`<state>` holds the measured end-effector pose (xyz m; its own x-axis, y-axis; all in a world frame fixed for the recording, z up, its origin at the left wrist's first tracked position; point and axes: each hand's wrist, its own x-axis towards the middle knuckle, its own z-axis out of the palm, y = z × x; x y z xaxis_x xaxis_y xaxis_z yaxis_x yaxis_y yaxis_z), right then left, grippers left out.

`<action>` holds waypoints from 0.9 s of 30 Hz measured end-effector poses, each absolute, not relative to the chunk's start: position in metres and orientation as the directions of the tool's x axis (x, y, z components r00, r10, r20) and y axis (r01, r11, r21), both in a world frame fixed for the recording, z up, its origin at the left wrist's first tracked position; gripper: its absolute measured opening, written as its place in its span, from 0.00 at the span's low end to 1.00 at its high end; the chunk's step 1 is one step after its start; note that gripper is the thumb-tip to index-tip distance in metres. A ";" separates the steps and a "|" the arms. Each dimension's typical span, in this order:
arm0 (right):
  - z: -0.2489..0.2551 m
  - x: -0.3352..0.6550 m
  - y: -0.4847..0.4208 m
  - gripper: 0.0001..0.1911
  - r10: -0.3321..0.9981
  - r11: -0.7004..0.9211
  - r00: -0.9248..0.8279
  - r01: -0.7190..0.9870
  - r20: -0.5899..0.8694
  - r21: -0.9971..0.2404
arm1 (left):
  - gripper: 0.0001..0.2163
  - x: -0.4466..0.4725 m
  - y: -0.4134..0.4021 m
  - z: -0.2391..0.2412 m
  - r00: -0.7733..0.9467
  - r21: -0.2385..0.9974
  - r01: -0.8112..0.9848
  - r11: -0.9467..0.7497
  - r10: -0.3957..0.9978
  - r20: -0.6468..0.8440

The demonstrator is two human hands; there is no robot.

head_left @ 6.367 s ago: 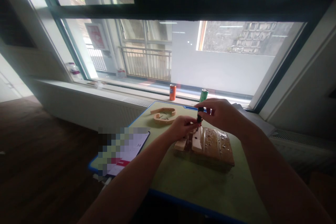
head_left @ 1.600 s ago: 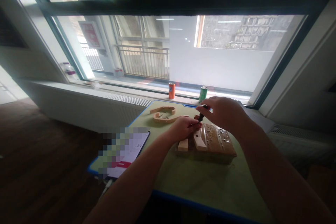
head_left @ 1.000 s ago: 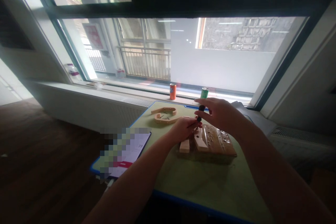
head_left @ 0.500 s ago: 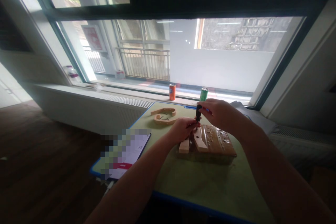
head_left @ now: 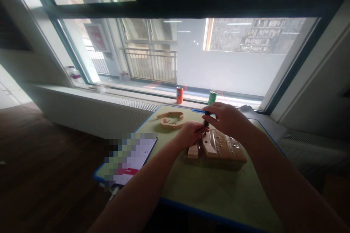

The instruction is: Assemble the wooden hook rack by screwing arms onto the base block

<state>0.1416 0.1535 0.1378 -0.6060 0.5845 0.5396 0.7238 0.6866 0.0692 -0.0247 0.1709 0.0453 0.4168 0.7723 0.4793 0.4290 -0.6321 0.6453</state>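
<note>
A dark-handled screwdriver (head_left: pixel 207 121) stands nearly upright over a curved pale wooden piece (head_left: pixel 209 147) with a dark hole in it. My right hand (head_left: pixel 228 116) is closed around the upper handle. Lower down, my left hand (head_left: pixel 191 133) pinches at the screwdriver's bottom end; its fingertips hide the tip and any screw there. The wooden piece lies on a brown block (head_left: pixel 232 149) under shiny clear film, with small bumps or screws across it. Another pale wooden piece (head_left: pixel 193 151) lies just left of it, partly under my left hand.
Two curved wooden strips (head_left: pixel 171 125) lie at the table's back left, with small screw-like bits among them. A phone or tablet (head_left: pixel 142 153) rests on the left of the green table (head_left: pixel 207 189). An orange can (head_left: pixel 179 95) and a green can (head_left: pixel 212 97) stand on the sill.
My right hand's fingers have shifted around the screwdriver handle, which sits slightly lower in view. My left hand stays at its lower end. The wooden pieces are almost unmoved.
</note>
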 end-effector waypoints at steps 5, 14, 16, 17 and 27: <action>0.141 0.143 0.152 0.21 0.647 0.578 -0.574 0.799 0.502 0.167 | 0.15 -0.025 0.170 0.045 0.415 0.673 0.411 -0.615 0.784 0.462; 0.142 0.141 0.146 0.14 0.636 0.629 -0.576 0.773 0.513 0.087 | 0.16 -0.026 0.173 0.044 0.463 0.660 0.415 -0.626 0.770 0.439; 0.143 0.142 0.148 0.15 0.646 0.617 -0.586 0.778 0.489 0.118 | 0.16 -0.025 0.171 0.045 0.453 0.665 0.422 -0.616 0.779 0.434; 0.143 0.141 0.148 0.18 0.662 0.580 -0.565 0.802 0.492 0.141 | 0.15 -0.025 0.171 0.045 0.440 0.668 0.427 -0.609 0.786 0.435; 0.144 0.148 0.150 0.13 0.586 0.708 -0.631 0.704 0.508 0.057 | 0.14 -0.025 0.172 0.047 0.470 0.654 0.437 -0.618 0.777 0.419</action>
